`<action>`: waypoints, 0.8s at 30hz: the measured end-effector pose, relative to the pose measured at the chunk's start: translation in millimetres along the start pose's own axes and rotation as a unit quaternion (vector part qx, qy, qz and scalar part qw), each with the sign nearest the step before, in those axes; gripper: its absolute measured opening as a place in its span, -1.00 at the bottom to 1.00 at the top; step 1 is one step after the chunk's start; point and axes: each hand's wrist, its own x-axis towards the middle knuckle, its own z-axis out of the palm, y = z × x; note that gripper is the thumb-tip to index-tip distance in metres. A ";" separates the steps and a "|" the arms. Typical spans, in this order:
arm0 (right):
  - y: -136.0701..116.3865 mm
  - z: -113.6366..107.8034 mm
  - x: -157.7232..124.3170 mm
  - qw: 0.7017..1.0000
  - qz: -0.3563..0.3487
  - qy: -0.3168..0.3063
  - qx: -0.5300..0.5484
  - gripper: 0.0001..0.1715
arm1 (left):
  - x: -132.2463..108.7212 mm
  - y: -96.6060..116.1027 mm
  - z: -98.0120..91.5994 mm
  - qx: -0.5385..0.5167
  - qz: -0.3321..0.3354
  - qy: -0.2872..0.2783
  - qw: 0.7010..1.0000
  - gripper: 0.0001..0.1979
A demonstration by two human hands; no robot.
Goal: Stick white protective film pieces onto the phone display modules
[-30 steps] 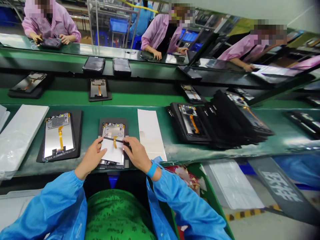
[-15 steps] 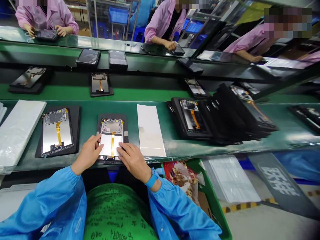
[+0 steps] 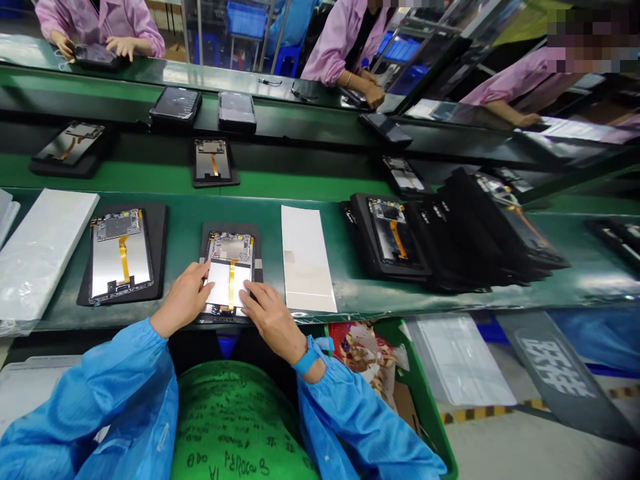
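Observation:
An opened tablet (image 3: 231,267) with a circuit board at its top and an orange ribbon cable lies on a dark foam pad in front of me. My left hand (image 3: 186,297) has thumb and fingertips at its left edge, fingers a little apart. My right hand (image 3: 274,319) rests its fingertips on the right side of the white area, fingers spread. Left of it, a second opened tablet (image 3: 121,257) sits tilted on its own pad. A white sheet (image 3: 308,260) lies to the right.
White packing sheets (image 3: 47,257) lie at the far left. Black pads with opened tablets (image 3: 393,233) are piled at the right. A green bin (image 3: 435,420) stands below the bench edge. Devices sit on the green conveyor (image 3: 160,177); people in pink work opposite.
The view has shifted slightly, so the bench items appear a little further right. My hands stay at the tablet's sides. Opposite, a person's hands have moved on a device.

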 end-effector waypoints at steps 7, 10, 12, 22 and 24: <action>0.8 2.1 -1.2 1.000 -0.005 -0.007 -0.011 -0.61 | 1.2 8.7 -4.4 0.070 0.004 -0.027 0.997 -0.70; 0.7 4.1 -2.4 1.000 -0.007 -0.006 -0.017 -0.61 | 1.8 11.7 -5.5 0.101 0.004 -0.038 0.994 -0.70; 0.2 5.5 -3.0 1.000 -0.009 -0.004 -0.021 -0.61 | 2.5 13.4 -6.4 0.112 0.004 -0.045 0.993 -0.69; -2.2 3.5 -1.3 0.999 -0.012 -0.007 -0.037 -0.63 | 0.0 8.2 4.2 0.176 0.018 -0.039 0.983 -0.60; -2.9 1.8 -0.5 0.999 -0.012 -0.009 -0.041 -0.63 | -1.0 7.5 7.7 0.189 0.018 -0.032 0.981 -0.58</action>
